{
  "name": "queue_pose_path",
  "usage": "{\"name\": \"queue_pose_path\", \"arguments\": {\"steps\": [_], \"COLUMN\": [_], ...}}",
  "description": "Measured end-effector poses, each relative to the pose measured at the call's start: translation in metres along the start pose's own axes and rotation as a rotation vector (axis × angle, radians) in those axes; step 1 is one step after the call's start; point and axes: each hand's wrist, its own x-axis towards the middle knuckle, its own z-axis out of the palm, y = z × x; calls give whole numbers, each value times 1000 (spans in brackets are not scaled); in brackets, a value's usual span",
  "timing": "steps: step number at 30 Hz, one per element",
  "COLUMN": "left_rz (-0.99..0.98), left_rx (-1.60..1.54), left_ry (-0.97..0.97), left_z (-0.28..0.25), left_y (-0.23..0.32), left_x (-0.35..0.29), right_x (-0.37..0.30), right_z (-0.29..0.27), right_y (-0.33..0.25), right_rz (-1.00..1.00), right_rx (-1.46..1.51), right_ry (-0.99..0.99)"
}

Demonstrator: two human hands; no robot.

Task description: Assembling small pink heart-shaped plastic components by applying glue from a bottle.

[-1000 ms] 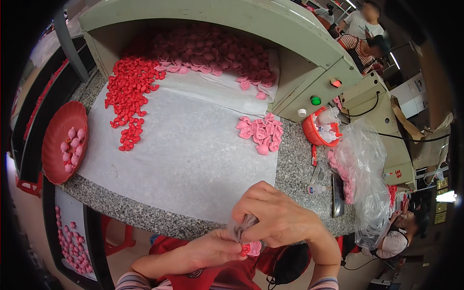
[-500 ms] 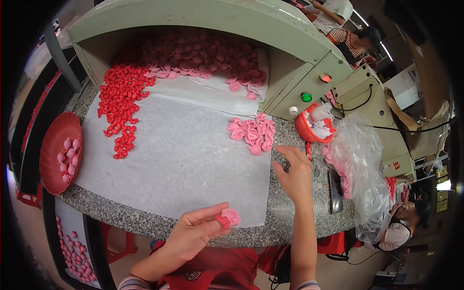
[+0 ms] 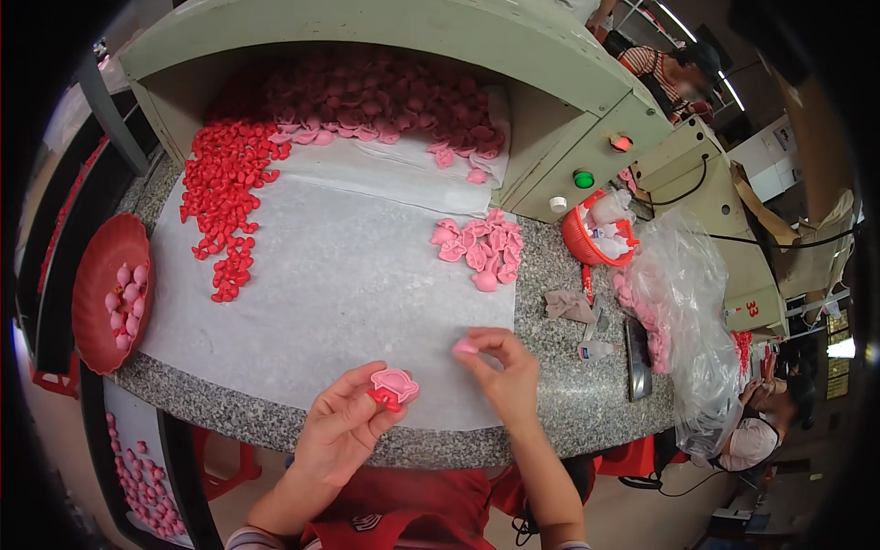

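My left hand (image 3: 341, 423) pinches a hollow pink shell-like piece (image 3: 398, 378) together with a red piece (image 3: 388, 400) at its lower edge. To the right, over the white sheet, my right hand (image 3: 506, 374) holds a small pink piece (image 3: 465, 346) between thumb and fingertips. Beyond that hand lies a small group of pink shell pieces (image 3: 477, 246) on the sheet's right edge. Many small red pieces (image 3: 225, 197) spread along the sheet's left side. A large heap of pink shell pieces (image 3: 376, 101) fills the back, under the pale green housing.
White sheet (image 3: 321, 275) covers the speckled stone table. At left stands a red dish (image 3: 90, 312) with pink pieces; at right a red basket (image 3: 577, 240) of bottles, a grey cloth (image 3: 568, 305), a small bottle (image 3: 594, 350), a phone (image 3: 639, 359) and a clear plastic bag (image 3: 683, 312).
My right hand has come down and left from beside the pink group and now holds a small pink piece. My left hand has shifted up and left with its pink and red pieces.
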Motion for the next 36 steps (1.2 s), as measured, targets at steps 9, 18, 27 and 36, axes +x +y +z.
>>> {"name": "queue_pose_path", "arguments": {"steps": [9, 18, 27, 36], "left_rz": [-37, 121, 293, 308], "left_rx": [78, 344, 609, 668], "left_ry": [56, -51, -196, -200], "left_z": [11, 17, 16, 18], "left_y": [-10, -37, -40, -40], "left_x": [-7, -15, -16, -18], "right_x": [-19, -81, -93, -95], "right_z": [1, 25, 26, 25], "right_y": [3, -60, -52, -45], "right_rz": [-520, -591, -614, -597], "right_rx": [-778, -362, -352, -306], "right_ry": [86, 86, 131, 136]}}
